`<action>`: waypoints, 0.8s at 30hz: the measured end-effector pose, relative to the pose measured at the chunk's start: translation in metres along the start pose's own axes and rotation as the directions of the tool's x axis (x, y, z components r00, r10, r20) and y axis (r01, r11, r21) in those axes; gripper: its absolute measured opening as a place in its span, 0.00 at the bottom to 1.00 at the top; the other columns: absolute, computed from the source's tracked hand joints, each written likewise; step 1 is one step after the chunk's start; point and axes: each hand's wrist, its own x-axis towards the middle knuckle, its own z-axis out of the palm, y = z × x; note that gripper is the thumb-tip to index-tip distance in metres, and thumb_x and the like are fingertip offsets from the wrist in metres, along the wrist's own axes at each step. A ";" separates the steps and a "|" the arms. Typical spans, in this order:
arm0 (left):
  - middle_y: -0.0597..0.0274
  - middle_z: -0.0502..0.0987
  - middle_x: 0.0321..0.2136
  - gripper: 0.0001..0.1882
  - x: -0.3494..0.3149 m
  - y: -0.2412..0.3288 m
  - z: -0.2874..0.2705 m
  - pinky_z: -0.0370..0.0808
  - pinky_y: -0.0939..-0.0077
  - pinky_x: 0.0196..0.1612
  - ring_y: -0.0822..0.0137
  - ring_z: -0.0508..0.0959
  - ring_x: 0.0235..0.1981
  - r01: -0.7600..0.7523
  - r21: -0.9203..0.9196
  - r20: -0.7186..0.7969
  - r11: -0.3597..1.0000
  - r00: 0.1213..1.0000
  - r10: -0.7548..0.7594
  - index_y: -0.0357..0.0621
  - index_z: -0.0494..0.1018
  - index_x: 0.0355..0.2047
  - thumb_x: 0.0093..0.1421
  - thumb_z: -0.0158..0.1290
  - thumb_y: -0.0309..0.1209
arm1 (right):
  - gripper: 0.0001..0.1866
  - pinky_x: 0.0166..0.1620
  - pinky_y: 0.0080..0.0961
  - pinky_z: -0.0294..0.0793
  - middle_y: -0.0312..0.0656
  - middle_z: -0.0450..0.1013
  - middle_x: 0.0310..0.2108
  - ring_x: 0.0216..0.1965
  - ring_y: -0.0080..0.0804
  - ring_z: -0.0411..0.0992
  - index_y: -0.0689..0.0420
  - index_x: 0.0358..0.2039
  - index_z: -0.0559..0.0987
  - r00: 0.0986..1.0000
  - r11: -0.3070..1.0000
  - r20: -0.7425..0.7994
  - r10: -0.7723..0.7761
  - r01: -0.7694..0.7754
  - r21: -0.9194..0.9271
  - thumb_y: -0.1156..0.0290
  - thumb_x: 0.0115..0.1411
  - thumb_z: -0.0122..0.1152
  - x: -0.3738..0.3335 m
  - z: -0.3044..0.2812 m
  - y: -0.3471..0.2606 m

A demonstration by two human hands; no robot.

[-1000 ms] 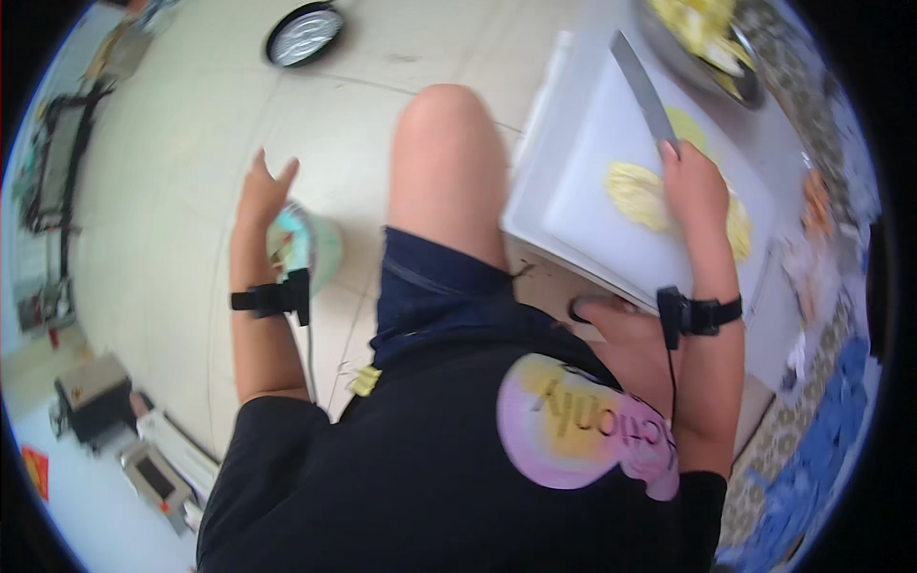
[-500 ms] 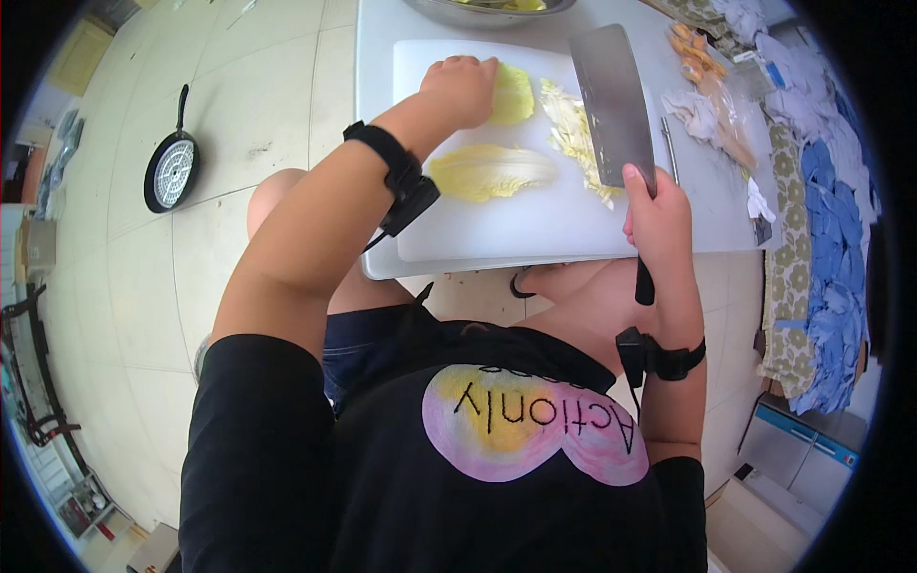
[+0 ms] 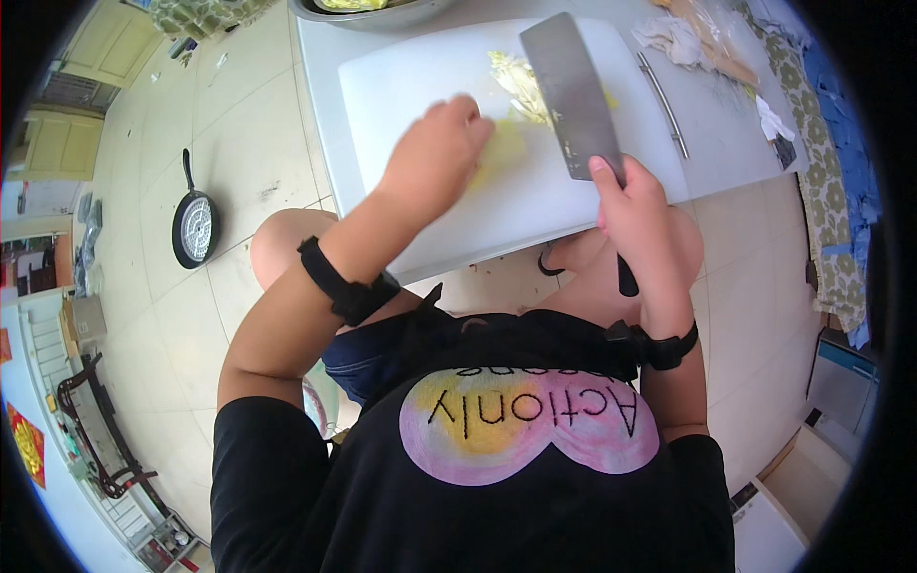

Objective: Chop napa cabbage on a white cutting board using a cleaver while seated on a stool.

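Pale cream tiles cover the floor [image 3: 239, 143] of the room, with a low grey tabletop [image 3: 726, 143] set over it near the top of the view. On that tabletop lies a large white cutting board [image 3: 430, 105], and above it the rim of a metal bowl [image 3: 368, 14] holds yellow pieces. On the board sit yellow vegetable pieces [image 3: 516, 81], partly under the left hand and partly beside the blade. The right hand [image 3: 645, 215] is clenched around the dark handle of a broad cleaver [image 3: 571, 95], whose flat blade hangs over the board just right of the yellow pieces. The left hand [image 3: 435, 158] presses down with curled fingers on a yellow piece [image 3: 501, 153] at the middle of the board. Compared with half a second ago, the left hand has drawn back from the far edge of the board towards its middle, and the cleaver has shifted closer to it. A black frying pan [image 3: 196, 227] lies on the floor to the left, and crumpled wrappers [image 3: 688, 33] lie on the tabletop to the right.
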 end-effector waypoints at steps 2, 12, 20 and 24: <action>0.53 0.75 0.42 0.15 -0.014 0.015 0.010 0.76 0.60 0.45 0.51 0.75 0.44 -0.066 -0.173 0.025 0.983 0.997 0.071 0.43 0.77 0.40 0.52 0.61 0.32 | 0.19 0.35 0.41 0.72 0.54 0.74 0.24 0.29 0.53 0.73 0.64 0.32 0.76 0.999 0.985 0.029 -0.015 0.020 -0.172 0.57 0.65 0.54 0.004 0.005 0.007; 0.54 0.79 0.38 0.19 -0.012 0.004 0.019 0.71 0.60 0.50 0.52 0.77 0.42 0.099 -0.176 0.054 0.979 0.994 -0.091 0.46 0.73 0.45 0.51 0.61 0.29 | 0.16 0.33 0.44 0.71 0.53 0.75 0.25 0.29 0.55 0.73 0.61 0.33 0.77 0.952 0.763 0.160 -0.259 0.303 -0.570 0.59 0.65 0.53 0.007 0.016 -0.029; 0.59 0.79 0.31 0.13 -0.010 0.004 0.027 0.72 0.61 0.44 0.56 0.77 0.37 0.129 -0.032 -0.073 0.991 0.989 -0.132 0.44 0.72 0.41 0.53 0.53 0.25 | 0.16 0.35 0.46 0.72 0.52 0.76 0.26 0.31 0.55 0.74 0.57 0.34 0.78 0.933 0.697 0.258 -0.251 0.359 -0.620 0.57 0.65 0.51 0.022 0.022 -0.056; 0.58 0.77 0.29 0.13 -0.004 -0.009 0.021 0.72 0.59 0.42 0.55 0.77 0.36 -0.029 0.097 -0.211 0.995 0.976 0.049 0.44 0.72 0.40 0.53 0.50 0.22 | 0.16 0.35 0.46 0.72 0.52 0.76 0.26 0.31 0.55 0.74 0.57 0.35 0.79 0.957 0.719 0.162 -0.240 0.287 -0.633 0.58 0.65 0.51 0.026 0.019 -0.053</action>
